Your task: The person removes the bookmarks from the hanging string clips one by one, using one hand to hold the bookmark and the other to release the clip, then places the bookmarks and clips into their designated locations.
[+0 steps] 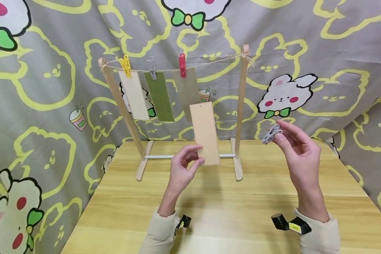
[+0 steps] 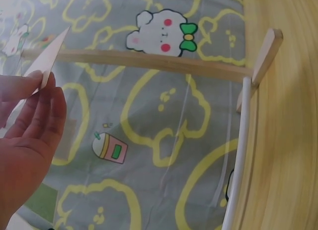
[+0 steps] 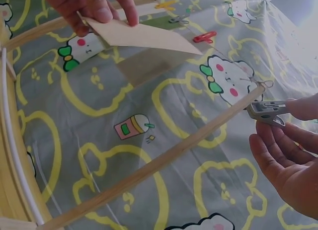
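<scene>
One cream card [image 1: 134, 95], one green card [image 1: 159, 97] and one taupe card [image 1: 185, 90] hang beyond the fingers of the left hand [image 1: 183, 167] — pegged to a string [image 1: 216, 62], apparently so each dangles free; those fingers are curled, pinching a peach card [image 1: 206, 132] low by its edge, which seems to leave its top clear; well to their right, the right hand [image 1: 303, 151] nips a grey clip [image 1: 272, 134] between thumb and fingertips — presumably keeping its biting end free; whether it's squeezed open, I cannot tell.
</scene>
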A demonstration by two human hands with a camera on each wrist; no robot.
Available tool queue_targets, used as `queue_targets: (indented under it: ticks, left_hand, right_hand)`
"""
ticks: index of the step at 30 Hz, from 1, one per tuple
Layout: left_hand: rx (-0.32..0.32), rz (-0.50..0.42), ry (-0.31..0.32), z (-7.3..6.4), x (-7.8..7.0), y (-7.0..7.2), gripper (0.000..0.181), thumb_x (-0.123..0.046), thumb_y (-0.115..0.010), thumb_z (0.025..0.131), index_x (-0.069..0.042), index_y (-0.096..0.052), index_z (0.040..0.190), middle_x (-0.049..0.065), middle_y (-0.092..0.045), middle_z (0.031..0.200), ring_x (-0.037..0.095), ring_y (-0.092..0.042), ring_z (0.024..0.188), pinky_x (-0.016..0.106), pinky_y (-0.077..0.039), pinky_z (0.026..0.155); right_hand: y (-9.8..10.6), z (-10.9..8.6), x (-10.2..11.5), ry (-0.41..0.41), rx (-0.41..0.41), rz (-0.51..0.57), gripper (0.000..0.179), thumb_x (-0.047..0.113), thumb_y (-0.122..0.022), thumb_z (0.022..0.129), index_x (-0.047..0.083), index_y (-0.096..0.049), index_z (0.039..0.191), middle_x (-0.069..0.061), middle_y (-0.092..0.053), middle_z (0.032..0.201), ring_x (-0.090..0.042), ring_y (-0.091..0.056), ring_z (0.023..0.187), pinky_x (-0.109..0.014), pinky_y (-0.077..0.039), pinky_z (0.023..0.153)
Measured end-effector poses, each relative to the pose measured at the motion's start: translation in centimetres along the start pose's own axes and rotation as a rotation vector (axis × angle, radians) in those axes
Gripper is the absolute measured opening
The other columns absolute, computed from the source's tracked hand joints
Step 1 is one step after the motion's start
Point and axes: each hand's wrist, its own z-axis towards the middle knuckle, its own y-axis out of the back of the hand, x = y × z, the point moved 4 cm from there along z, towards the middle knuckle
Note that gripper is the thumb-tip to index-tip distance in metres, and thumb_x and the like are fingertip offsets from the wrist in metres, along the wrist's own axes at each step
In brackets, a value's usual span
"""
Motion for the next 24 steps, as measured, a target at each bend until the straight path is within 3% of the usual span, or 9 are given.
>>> queue_targets:
  ticks: [9,14,20,24]
  left_hand:
    - [0.031,0.051,0.018,0.0,0.5,-0.5,0.037,0.013,-0.074,0.087,0.002,-0.067,0.121,0.019,-0.07,0.093,0.022,-0.067,0.077,0.029,-0.06,0.073]
    - [0.042,0.04,0.042,-0.2,1.1,-0.9,0.039,0.016,-0.074,0.085,0.002,-0.067,0.121,0.019,-0.07,0.1,0.02,-0.069,0.081,0.031,-0.061,0.076]
    - [0.072,0.022,0.089,-0.6,2.1,-1.5,0.041,0.024,-0.072,0.08,0.01,-0.065,0.119,0.027,-0.068,0.11,0.04,-0.069,0.082,0.037,-0.062,0.076]
    - [0.105,0.02,0.132,-0.5,2.7,-2.1,0.041,0.024,-0.073,0.079,0.011,-0.065,0.117,0.028,-0.067,0.111,0.043,-0.069,0.082,0.038,-0.062,0.076]
  right_hand:
    - [1.4,-0.2,-0.3,0.002,-0.019,-0.061,0.035,-0.016,-0.063,0.092,-0.019,-0.06,0.127,-0.018,-0.072,0.112,-0.021,-0.069,0.1,-0.024,-0.057,0.088]
    - [2.2,-0.2,-0.1,0.004,-0.044,-0.063,0.035,-0.017,-0.063,0.092,-0.019,-0.061,0.126,-0.018,-0.072,0.113,-0.021,-0.069,0.1,-0.023,-0.057,0.088]
    - [2.9,-0.2,-0.5,-0.007,-0.048,-0.048,0.036,-0.018,-0.065,0.09,-0.019,-0.061,0.126,-0.017,-0.072,0.112,-0.021,-0.069,0.102,-0.022,-0.056,0.089]
    - [3.4,0.0,-1.1,-0.026,-0.059,-0.063,0.036,-0.017,-0.067,0.089,-0.019,-0.062,0.125,-0.015,-0.072,0.113,-0.02,-0.069,0.102,-0.023,-0.056,0.09]
